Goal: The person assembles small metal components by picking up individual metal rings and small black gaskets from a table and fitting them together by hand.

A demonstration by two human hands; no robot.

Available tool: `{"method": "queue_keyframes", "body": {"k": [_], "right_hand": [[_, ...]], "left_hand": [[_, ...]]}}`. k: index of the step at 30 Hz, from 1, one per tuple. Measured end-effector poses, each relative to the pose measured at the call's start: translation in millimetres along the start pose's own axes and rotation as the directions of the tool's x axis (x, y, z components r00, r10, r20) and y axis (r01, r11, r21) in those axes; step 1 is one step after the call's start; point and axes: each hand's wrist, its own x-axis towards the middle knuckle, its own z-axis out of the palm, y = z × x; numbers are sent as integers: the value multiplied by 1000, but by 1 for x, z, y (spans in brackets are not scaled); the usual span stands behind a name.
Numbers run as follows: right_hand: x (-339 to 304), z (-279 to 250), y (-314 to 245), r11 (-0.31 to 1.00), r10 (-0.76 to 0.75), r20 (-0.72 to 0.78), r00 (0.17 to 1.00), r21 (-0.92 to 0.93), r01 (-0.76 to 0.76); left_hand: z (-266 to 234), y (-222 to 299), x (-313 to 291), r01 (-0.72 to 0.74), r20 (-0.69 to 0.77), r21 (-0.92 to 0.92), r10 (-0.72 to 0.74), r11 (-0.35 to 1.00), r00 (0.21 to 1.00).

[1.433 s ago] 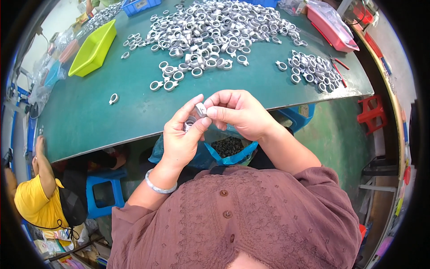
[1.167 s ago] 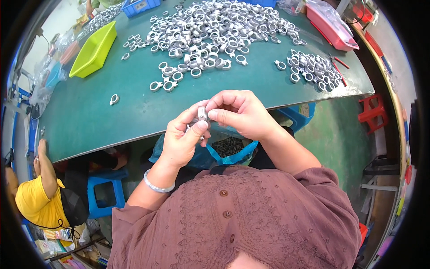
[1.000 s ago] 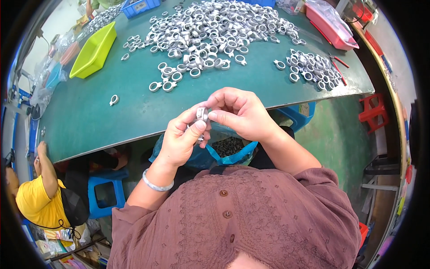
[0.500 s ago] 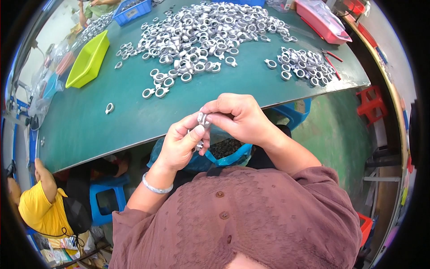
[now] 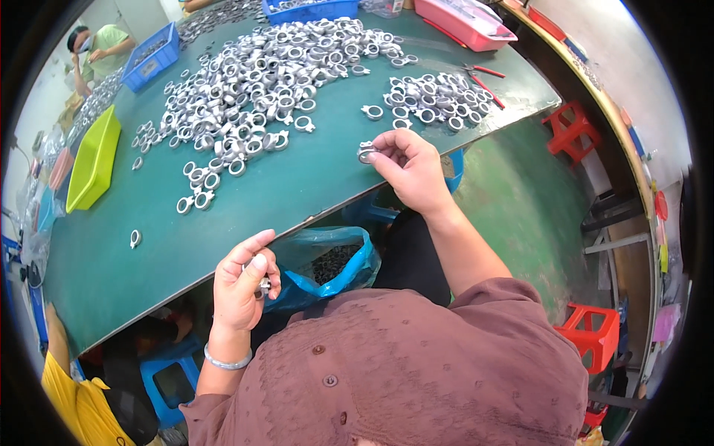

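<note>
Out over the near edge of the green table (image 5: 160, 260), my right hand (image 5: 418, 175) pinches a silver metal ring clamp (image 5: 365, 154) between thumb and fingertips. My left hand (image 5: 236, 290), lower and to the left, curls its fingers round another small silver metal part (image 5: 263, 287), mostly hidden in the palm. A large heap of silver ring clamps (image 5: 245, 89) covers the middle of the table. Just beyond my right hand lies a smaller pile of such clamps (image 5: 435, 97). Between my hands, below the table edge, a blue plastic bag (image 5: 349, 276) gapes over small dark pieces.
Red-handled pliers (image 5: 487, 83) lie beside the smaller pile. A yellow-green tray (image 5: 93, 167), blue bins (image 5: 152, 63) and a pink tray (image 5: 468, 26) stand on the table. Red stools (image 5: 591, 334) are at the right. A person in yellow (image 5: 82, 398) sits at the left, another in green (image 5: 108, 44) farther off.
My hands have come apart: the right has moved right and outward with a ring clamp, the left has moved left and lower. The view has shifted as well.
</note>
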Motion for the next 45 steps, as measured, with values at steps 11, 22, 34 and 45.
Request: {"method": "queue_keyframes", "body": {"k": [11, 22, 34, 45], "right_hand": [[-4, -5, -8, 988, -144, -32, 989, -63, 142], [-5, -6, -10, 979, -190, -42, 981, -86, 186], [18, -13, 17, 870, -136, -78, 988, -487, 82], [53, 27, -13, 673, -334, 201, 921, -633, 382]], "left_hand": [[-2, -3, -2, 6, -27, 23, -6, 1000, 1000], [-1, -3, -2, 19, -32, 29, -18, 999, 999], [-1, -2, -5, 20, -42, 21, -19, 1000, 999], [-9, -3, -10, 26, -60, -13, -27, 1000, 998]]}}
